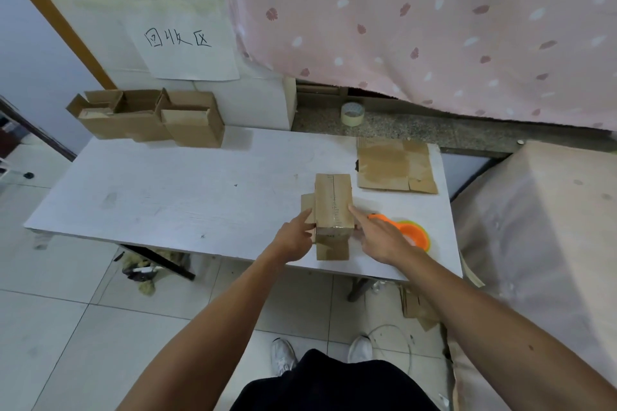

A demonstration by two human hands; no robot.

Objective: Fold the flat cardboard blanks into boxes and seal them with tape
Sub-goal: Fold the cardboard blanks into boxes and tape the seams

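Note:
A small brown cardboard box (334, 203) lies on the white table (167, 190), with clear tape running along its top seam and flaps sticking out at its near end and left side. My left hand (295, 237) touches the box's left side with the index finger stretched out. My right hand (377, 237) presses its straight index finger against the box's right side. An orange tape dispenser (412, 232) lies on the table just behind my right hand. A flat cardboard blank (395, 165) lies at the table's far right.
Several folded open-topped boxes (150, 117) stand at the table's far left corner, before a white block with a paper sign (182, 47). A roll of tape (352, 113) sits on the stone ledge behind. A covered bulky object (534, 227) stands to the right. Cardboard scraps (417, 307) lie on the floor.

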